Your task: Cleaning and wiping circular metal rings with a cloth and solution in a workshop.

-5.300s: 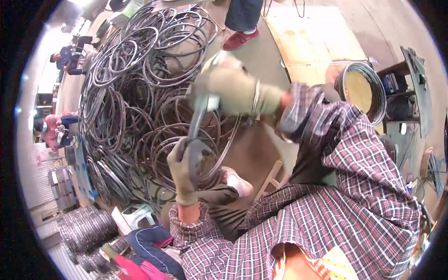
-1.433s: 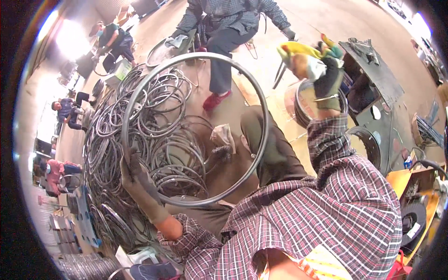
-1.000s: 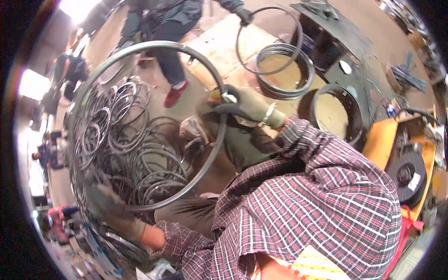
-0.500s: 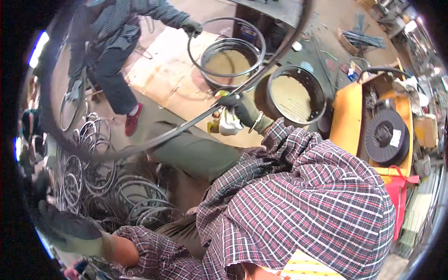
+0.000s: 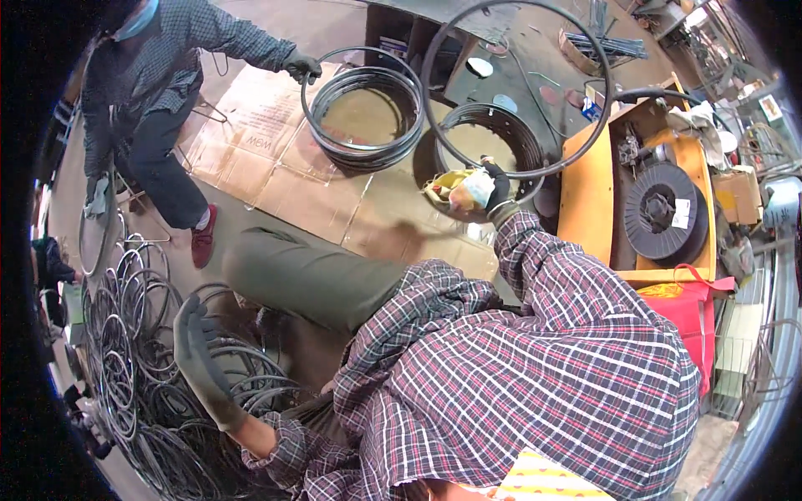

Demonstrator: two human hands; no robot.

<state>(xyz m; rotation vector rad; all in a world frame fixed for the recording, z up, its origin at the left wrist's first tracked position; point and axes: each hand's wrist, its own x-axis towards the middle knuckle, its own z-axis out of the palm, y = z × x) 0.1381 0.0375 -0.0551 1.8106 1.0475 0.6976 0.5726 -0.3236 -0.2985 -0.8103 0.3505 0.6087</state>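
Note:
My right hand (image 5: 498,189), in a dark glove, is closed on the lower rim of a large thin black ring (image 5: 426,83). A yellow and white rag (image 5: 461,189) is bunched in the same hand. The ring stands tilted above a stack of similar black rings (image 5: 535,146) on the right. My left hand (image 5: 200,355), in a grey-green glove, is raised with fingers stretched out and nothing in it. Below and beside it lies a heap of loose dark rings (image 5: 138,367).
A co-worker (image 5: 159,100) stands far left, one gloved hand on a ring at another stack (image 5: 359,159) on flattened cardboard (image 5: 251,142). A yellow box (image 5: 585,200) holds a black spool (image 5: 660,213) at right. Beside it hangs a red bag (image 5: 689,326).
My right hand has carried the ring away to the right, over the right-hand stack. My left hand has moved up and inward. The co-worker's lifted ring has come down onto the left stack.

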